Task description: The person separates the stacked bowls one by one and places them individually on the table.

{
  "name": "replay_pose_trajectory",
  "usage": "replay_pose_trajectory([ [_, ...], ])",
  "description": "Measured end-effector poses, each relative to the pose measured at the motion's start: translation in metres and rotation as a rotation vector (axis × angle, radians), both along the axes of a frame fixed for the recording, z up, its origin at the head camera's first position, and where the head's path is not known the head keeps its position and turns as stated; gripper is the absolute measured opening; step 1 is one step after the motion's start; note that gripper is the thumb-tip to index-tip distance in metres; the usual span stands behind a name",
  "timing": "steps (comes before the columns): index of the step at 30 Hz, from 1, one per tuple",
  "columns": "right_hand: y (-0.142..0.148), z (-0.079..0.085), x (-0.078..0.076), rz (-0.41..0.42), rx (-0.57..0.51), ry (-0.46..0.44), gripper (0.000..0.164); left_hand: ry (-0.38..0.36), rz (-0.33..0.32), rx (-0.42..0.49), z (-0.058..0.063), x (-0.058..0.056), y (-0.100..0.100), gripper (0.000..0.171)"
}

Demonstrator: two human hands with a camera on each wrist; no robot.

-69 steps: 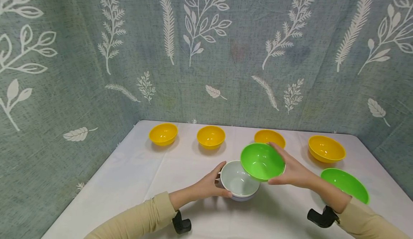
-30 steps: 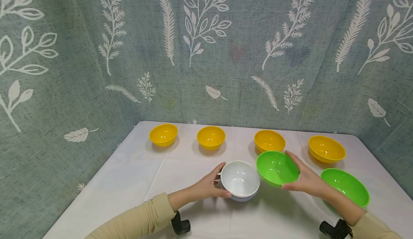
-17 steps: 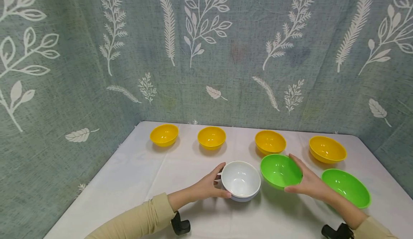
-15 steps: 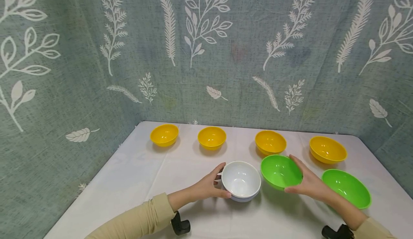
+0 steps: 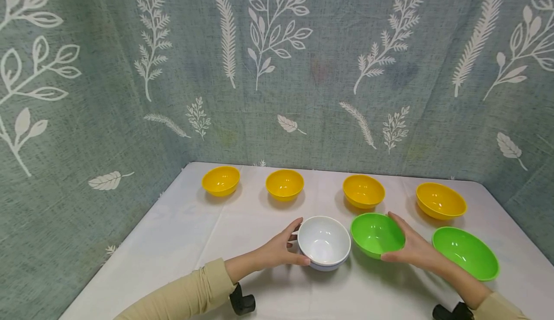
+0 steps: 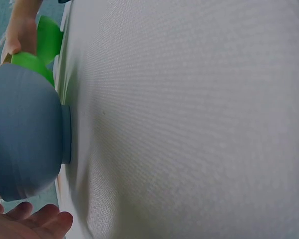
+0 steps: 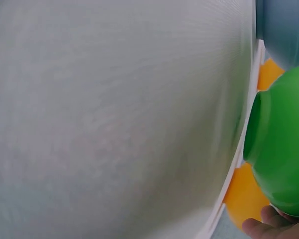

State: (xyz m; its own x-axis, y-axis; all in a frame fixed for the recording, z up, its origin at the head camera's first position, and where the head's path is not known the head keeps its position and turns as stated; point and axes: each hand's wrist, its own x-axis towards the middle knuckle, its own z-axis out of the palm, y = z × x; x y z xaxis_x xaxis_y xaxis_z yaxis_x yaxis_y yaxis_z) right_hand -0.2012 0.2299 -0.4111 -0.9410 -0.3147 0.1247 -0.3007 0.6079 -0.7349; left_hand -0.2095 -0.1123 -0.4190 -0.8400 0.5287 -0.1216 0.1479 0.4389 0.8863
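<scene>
My left hand (image 5: 283,248) curves around the left side of a bowl with a white inside (image 5: 323,240), thumb at its near rim. The left wrist view shows this bowl's blue-grey outside (image 6: 27,132) and foot, upright on the cloth, with the fingertips beside it. My right hand (image 5: 409,243) grips a green bowl (image 5: 372,236) by its right side, thumb at the near rim and fingers at the far side. That green bowl stands just right of the white one, its foot close over the cloth in the right wrist view.
A second green bowl (image 5: 465,252) sits to the right, beyond my right wrist. Along the far edge stand several yellow bowls, among them a left one (image 5: 220,181) and a right one (image 5: 440,201). A leaf-patterned curtain (image 5: 277,70) hangs behind the white-covered table (image 5: 190,228).
The right hand has carried the green bowl from over the white bowl's rim to the right and down beside it. My left hand has stayed at the white bowl.
</scene>
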Motion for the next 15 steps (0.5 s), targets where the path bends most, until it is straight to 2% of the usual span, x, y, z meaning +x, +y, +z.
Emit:
replay_pose_trajectory([
  [15, 0.0002, -0.0032, -0.0015, 0.034, 0.033, 0.001, 0.105, 0.0, -0.011, 0.02, 0.0007, -0.0002, -0.0003, 0.106],
])
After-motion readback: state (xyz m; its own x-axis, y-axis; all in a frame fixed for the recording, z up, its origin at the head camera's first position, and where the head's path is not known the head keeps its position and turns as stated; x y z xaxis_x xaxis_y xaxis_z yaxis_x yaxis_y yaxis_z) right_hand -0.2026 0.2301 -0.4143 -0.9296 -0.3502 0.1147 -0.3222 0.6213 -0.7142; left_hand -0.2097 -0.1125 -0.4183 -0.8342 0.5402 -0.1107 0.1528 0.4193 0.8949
